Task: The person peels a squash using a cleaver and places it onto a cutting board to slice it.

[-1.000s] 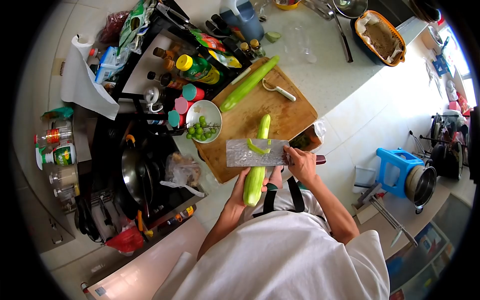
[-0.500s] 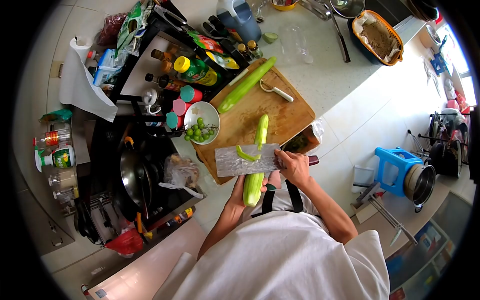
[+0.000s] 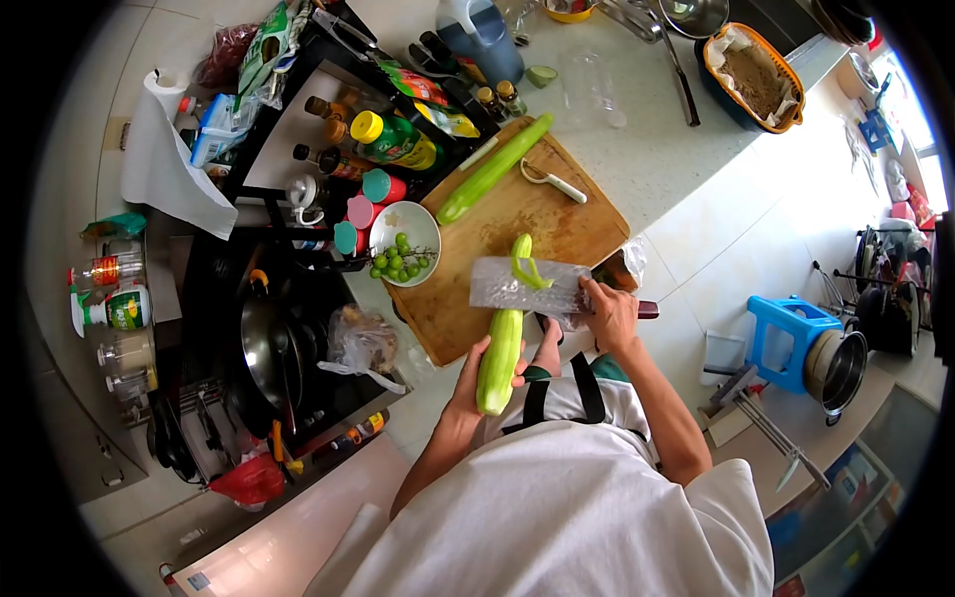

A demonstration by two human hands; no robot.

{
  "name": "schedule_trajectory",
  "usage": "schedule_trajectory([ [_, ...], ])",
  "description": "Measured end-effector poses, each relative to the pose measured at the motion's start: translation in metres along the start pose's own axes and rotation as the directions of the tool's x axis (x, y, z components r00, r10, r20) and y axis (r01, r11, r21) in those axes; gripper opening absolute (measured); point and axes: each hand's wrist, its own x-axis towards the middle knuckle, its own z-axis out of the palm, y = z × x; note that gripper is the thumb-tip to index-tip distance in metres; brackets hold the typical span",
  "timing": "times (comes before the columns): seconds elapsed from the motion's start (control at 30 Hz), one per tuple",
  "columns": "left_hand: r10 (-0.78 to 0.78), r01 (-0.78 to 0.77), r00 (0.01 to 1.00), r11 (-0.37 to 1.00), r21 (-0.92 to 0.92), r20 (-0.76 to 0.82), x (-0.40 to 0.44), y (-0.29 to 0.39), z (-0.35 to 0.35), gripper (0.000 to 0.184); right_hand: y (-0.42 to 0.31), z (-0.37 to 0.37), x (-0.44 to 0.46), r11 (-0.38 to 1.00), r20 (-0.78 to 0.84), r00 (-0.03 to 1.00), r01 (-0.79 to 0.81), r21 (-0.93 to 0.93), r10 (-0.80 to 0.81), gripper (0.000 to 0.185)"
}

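My left hand (image 3: 466, 388) is wrapped round the lower part of a long pale-green peeled gourd (image 3: 500, 363), held in front of my body with its far end over the wooden cutting board (image 3: 567, 234). In my right hand (image 3: 611, 313) is a cleaver (image 3: 497, 286), its broad blade lying across the gourd and its dark red handle sticking out to the right. A curled green strip (image 3: 532, 277) rests on the blade. A second long green gourd (image 3: 492, 171) lies on the board, near a white-handled peeler (image 3: 557, 183).
A white bowl of small green fruit (image 3: 430, 218) stands at the board's left edge. Behind it is a rack with sauce bottles (image 3: 398, 141). A wok (image 3: 261, 348) sits on the stove at left. An orange-rimmed basket (image 3: 786, 111) stands at the counter's far right.
The cleaver and my right hand have moved right and slightly up along the gourd. The green strip has shifted with the blade. My left hand keeps its hold, the gourd tilting slightly.
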Motion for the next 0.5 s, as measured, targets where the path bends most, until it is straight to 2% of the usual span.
schedule_trajectory([
  [0.07,-0.005,0.005,1.000,1.000,0.003,-0.005,-0.005,0.001,-0.002,0.043,0.006,-0.005,0.003,0.998,0.030,0.998,-0.056,-0.008,0.057,0.047],
  [0.13,-0.019,0.020,0.999,0.999,0.028,-0.036,-0.007,0.001,-0.007,0.043,0.004,-0.006,0.002,0.999,0.047,0.998,-0.042,0.008,0.042,0.048],
  [0.23,-0.032,0.033,0.999,0.997,-0.067,0.007,-0.006,0.001,-0.011,0.043,-0.007,0.000,-0.004,0.996,0.060,0.998,0.026,0.084,-0.031,0.051],
  [0.33,-0.026,0.031,0.999,0.981,-0.192,0.030,-0.006,-0.001,-0.005,0.042,-0.021,0.013,-0.005,0.996,0.082,0.996,0.031,0.089,-0.039,0.051],
  [0.5,-0.009,0.032,0.997,0.956,-0.291,0.079,-0.005,-0.003,-0.001,0.041,-0.030,0.015,0.003,0.995,0.131,0.991,-0.043,0.090,0.031,0.050],
])
